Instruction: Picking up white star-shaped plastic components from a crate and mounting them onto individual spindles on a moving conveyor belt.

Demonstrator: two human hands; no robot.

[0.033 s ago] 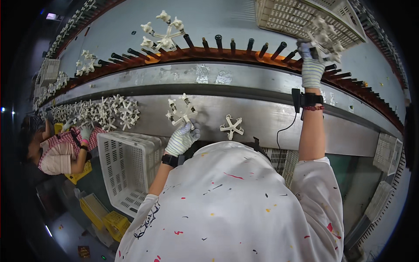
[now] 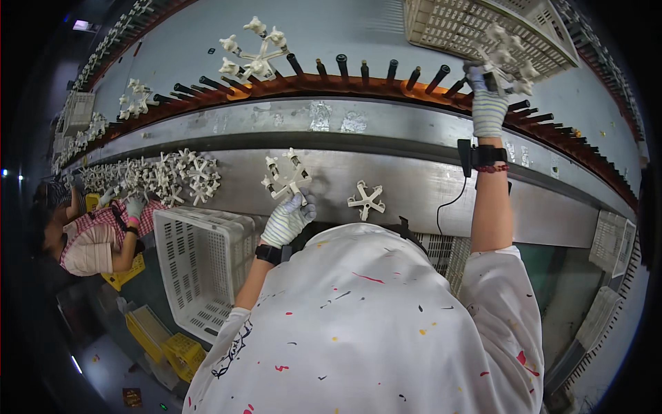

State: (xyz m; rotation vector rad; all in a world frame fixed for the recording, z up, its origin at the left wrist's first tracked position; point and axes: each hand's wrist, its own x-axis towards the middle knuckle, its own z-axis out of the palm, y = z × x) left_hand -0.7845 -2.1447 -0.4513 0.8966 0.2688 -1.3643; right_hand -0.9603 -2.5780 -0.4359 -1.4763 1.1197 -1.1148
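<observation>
My left hand (image 2: 289, 219), in a striped glove, is closed round the lower arm of a white five-armed plastic star base (image 2: 296, 185) with small fittings on its arm ends. It is held up over the metal bench. My right hand (image 2: 488, 103), gloved alike, reaches far forward right, fingers closed on another white star base (image 2: 502, 61) with knobbed arms, at the row of dark pegs (image 2: 442, 77). Whether that base sits on a peg is hidden by the hand. A smaller white star piece (image 2: 367, 201) lies flat on the bench between my arms.
Another white star base (image 2: 258, 67) stands on the peg row at left. A pile of star pieces (image 2: 176, 176) covers the bench's left part. A white crate (image 2: 189, 265) stands left of me, another crate (image 2: 476, 31) beyond the pegs. A co-worker (image 2: 103, 241) sits at far left.
The peg row and the star base standing on it have shifted slightly left. My right hand has moved slightly left with its star base. My left hand has stayed put.
</observation>
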